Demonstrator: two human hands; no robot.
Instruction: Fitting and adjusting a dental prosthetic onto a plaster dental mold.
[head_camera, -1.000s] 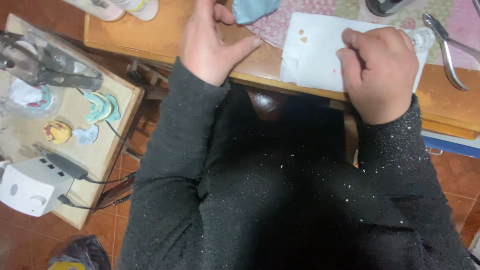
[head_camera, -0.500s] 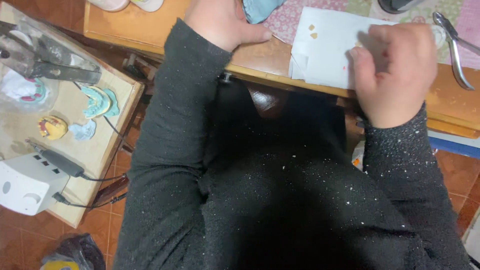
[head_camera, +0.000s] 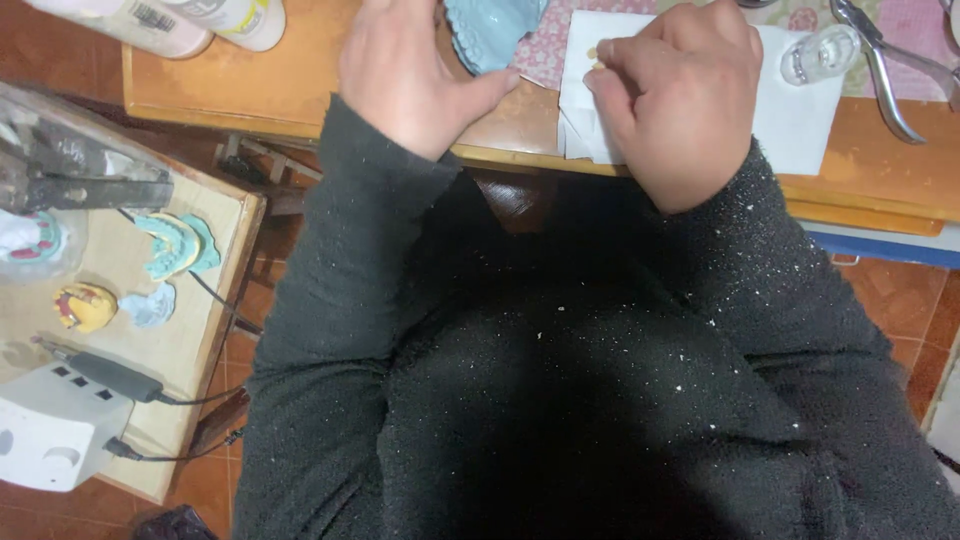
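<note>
While the right hand (head_camera: 680, 95) has stayed curled shut over the white paper (head_camera: 800, 110), fingertips at tiny yellowish pieces (head_camera: 592, 53), the left hand (head_camera: 415, 75), fingers apart, has returned, touching the blue dental cast (head_camera: 490, 30) at its two o'clock.

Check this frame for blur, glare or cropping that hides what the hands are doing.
Head view: mostly sharp, evenly lit, no strong glare; left hand and blue dental cast are cropped by the top edge; right hand covers part of the white paper; the dark sweater fills the lower frame, detail lost.
</note>
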